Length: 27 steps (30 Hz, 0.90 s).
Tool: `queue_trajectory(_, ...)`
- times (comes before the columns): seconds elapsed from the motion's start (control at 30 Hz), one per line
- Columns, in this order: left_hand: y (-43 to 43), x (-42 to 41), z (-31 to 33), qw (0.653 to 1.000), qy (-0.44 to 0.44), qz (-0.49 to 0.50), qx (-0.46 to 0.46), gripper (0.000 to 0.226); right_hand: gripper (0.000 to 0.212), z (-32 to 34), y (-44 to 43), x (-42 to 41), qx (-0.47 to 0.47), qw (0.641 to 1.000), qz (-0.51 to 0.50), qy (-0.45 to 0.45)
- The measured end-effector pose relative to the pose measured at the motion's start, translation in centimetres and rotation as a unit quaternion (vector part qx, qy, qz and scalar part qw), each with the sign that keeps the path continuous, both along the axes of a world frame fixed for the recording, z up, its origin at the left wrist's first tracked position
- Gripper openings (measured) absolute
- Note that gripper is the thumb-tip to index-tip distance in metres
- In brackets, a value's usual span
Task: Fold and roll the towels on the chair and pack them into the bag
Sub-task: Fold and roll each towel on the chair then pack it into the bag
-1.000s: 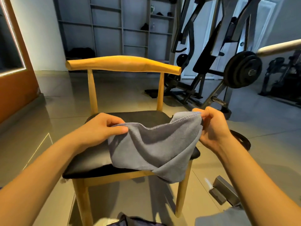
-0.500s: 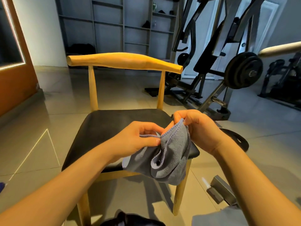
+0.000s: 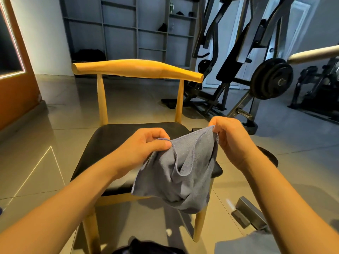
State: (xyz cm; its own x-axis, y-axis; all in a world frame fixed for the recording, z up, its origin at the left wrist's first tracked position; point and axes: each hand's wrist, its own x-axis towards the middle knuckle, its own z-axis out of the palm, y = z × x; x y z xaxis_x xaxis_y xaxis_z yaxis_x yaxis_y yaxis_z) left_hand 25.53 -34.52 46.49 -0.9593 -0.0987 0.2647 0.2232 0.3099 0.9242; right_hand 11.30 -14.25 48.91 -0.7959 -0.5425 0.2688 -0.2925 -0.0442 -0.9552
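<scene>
A grey towel (image 3: 185, 173) hangs in folds above the front right of the wooden chair's black seat (image 3: 113, 143). My left hand (image 3: 146, 145) pinches the towel's top edge on the left. My right hand (image 3: 231, 140) pinches the top corner on the right, a little higher. The cloth sags between them and droops past the seat's front edge. A dark bag (image 3: 146, 247) shows only partly at the bottom of the view, below the chair.
The chair's curved wooden backrest (image 3: 137, 69) stands behind the seat. A weight machine with a black plate (image 3: 271, 78) fills the right background. A grey metal block (image 3: 251, 215) lies on the tiled floor at the right. Shelves line the far wall.
A second ago the towel was spread wide; my hands then met and doubled it. Now they have drawn apart again, stretching the top edge of the bunched towel.
</scene>
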Motion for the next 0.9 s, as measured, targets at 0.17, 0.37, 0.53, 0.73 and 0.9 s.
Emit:
queue_trajectory(0.17,-0.3,0.8,1.1,0.996,-0.070,-0.027,-0.040,0.019,0.038,0.4,-0.7,-0.2,-0.031,0.997,-0.070,-0.022)
queue_trajectory(0.37,-2.8,0.6,1.6,0.994,0.024,0.108,0.003,0.011,0.022,0.7,-2.2,-0.3,-0.011,0.995,-0.100,-0.015)
queue_trajectory(0.53,-4.1,0.8,3.6,0.911,0.251,0.304,-0.117,0.019,0.015,2.7,-4.3,-0.7,-0.053,0.993,-0.101,0.042)
queue_trajectory(0.73,-6.4,0.9,1.4,0.814,0.294,0.336,-0.370,0.007,0.016,1.9,-7.2,-1.5,-0.110,0.979,-0.171,0.012)
queue_trajectory(0.9,-5.8,1.1,-5.0,0.854,0.154,0.227,-0.442,0.020,0.024,-1.7,-7.6,-2.1,-0.033,0.981,-0.188,-0.022)
